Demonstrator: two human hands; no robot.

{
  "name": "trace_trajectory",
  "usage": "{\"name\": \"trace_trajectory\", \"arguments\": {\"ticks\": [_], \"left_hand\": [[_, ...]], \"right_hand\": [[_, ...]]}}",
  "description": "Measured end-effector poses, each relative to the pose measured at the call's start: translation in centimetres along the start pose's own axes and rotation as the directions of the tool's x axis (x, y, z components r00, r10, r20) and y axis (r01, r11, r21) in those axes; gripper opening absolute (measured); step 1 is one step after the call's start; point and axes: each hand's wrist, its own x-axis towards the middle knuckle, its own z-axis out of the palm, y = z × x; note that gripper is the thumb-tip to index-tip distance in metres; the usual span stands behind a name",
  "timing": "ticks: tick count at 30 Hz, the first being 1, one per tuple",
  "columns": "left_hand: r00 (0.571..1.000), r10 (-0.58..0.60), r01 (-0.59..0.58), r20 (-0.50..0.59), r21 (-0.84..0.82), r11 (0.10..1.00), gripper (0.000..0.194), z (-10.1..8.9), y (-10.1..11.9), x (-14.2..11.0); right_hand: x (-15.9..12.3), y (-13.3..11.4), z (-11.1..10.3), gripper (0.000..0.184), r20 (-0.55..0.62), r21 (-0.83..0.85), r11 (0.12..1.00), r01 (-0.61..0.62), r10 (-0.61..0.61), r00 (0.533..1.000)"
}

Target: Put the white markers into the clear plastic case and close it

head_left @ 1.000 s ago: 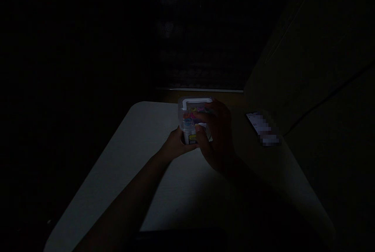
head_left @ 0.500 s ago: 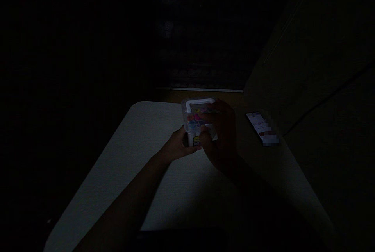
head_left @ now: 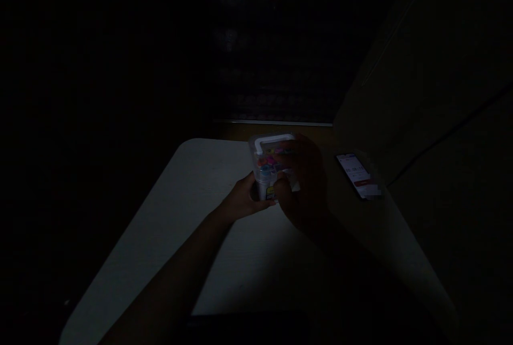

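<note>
The left grip [head_left: 240,198] is closed around the lower left side of a clear lidded box [head_left: 262,174] with a white handle [head_left: 276,139]; the right grip [head_left: 302,182] covers its right side, though whether it clamps cannot be determined. The box is at the far middle of the pale tabletop [head_left: 160,227], base contact unconfirmed in dim light. A lit phone [head_left: 353,174] lies to the right, apart.

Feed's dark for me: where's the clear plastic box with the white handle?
Near the head view's centre, the clear plastic box is between the left hand and right hand, toward the far edge of the white table, left of the smartphone.
</note>
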Motion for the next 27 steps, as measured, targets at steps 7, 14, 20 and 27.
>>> {"name": "trace_trajectory", "arguments": {"ticks": [7, 14, 20, 27], "left_hand": [[1.0, 0.004, -0.004, 0.005, -0.028, 1.0, 0.07, 0.03, 0.06, 0.0], [1.0, 0.007, -0.007, 0.009, -0.031, 0.999, 0.071, 0.0, 0.19, 0.0], [1.0, 0.014, -0.014, -0.017, -0.036, 0.999, 0.072, 0.17, -0.14, -0.04], [1.0, -0.001, 0.0, -0.015, -0.072, 0.997, 0.07, 0.01, 0.46, -0.1]], "right_hand": [[-0.24, 0.33, 0.25, 0.026, -0.009, 0.024, 1.0, -0.008, 0.008, 1.0], [0.06, 0.17, -0.17, 0.026, 0.029, 0.026, 1.0, -0.001, 0.0, 1.0], [-0.02, 0.38, -0.01, 0.026, 0.062, 0.064, 0.998, -0.022, 0.018, 0.998], [0.02, 0.54, 0.11, 0.026, 0.019, 0.072, 0.997, -0.011, 0.01, 1.0]]}}
